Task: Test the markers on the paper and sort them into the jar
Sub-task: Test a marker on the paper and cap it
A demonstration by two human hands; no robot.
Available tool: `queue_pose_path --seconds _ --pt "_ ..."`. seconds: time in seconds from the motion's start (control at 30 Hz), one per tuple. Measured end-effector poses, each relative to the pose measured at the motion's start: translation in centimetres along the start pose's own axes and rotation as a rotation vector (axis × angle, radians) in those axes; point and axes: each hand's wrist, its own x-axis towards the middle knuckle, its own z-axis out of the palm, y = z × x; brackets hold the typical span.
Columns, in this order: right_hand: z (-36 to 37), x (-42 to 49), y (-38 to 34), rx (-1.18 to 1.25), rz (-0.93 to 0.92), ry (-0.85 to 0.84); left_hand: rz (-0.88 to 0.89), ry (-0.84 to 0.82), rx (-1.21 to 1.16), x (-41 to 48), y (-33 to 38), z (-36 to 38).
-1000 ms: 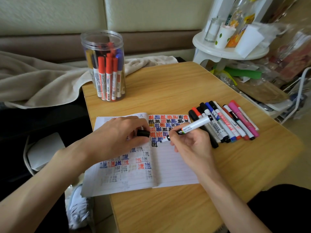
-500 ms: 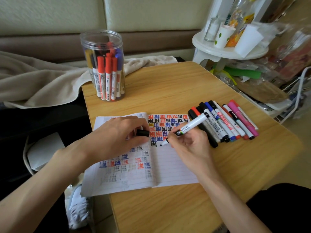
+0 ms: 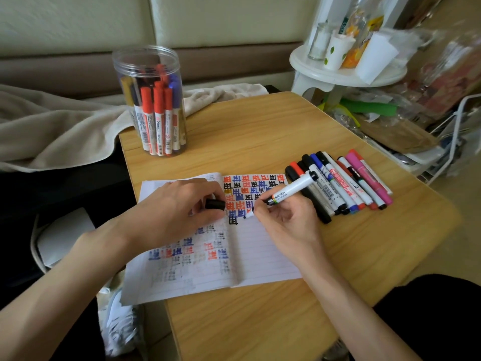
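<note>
Marker (image 3: pixel 291 190) slid left | right hand (image 3: pixel 283 220) pinches it | left hand (image 3: pixel 177 207) grips one cap (image 3: pixel 215 204)

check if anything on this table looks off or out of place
Only the notebook: its near left corner hangs past the table's left edge, unsupported. The jar stands upright, the loose markers lie side by side, and nothing has spilled. The left hand holds the black cap, the right hand the white marker.

one head-worn view looks forward and down, close over the wooden table (image 3: pixel 260 321).
</note>
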Motion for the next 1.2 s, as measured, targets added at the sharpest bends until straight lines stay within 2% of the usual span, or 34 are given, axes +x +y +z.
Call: queue_pose_path --seconds 0.2,0.37,0.67,0.83,1.2 --pt "-0.3 -0.1 -0.3 0.002 0.010 -0.007 0.006 0.009 -0.003 0.0 0.0 0.0" --pt "-1.0 -0.1 -1.5 0.243 0.133 -0.007 0.043 0.075 -0.036 0.3 0.7 0.0" --pt "-1.5 0.3 -2.8 0.418 0.120 0.002 0.032 0.155 -0.187 1.0 1.8 0.4" --pt "-1.7 0.5 -3.0 0.433 0.100 0.009 0.021 0.180 -0.220 1.2 2.0 0.3" --pt "-1.8 0.4 -3.2 0.378 0.068 -0.113 -0.013 0.212 -0.290 1.6 1.7 0.7"
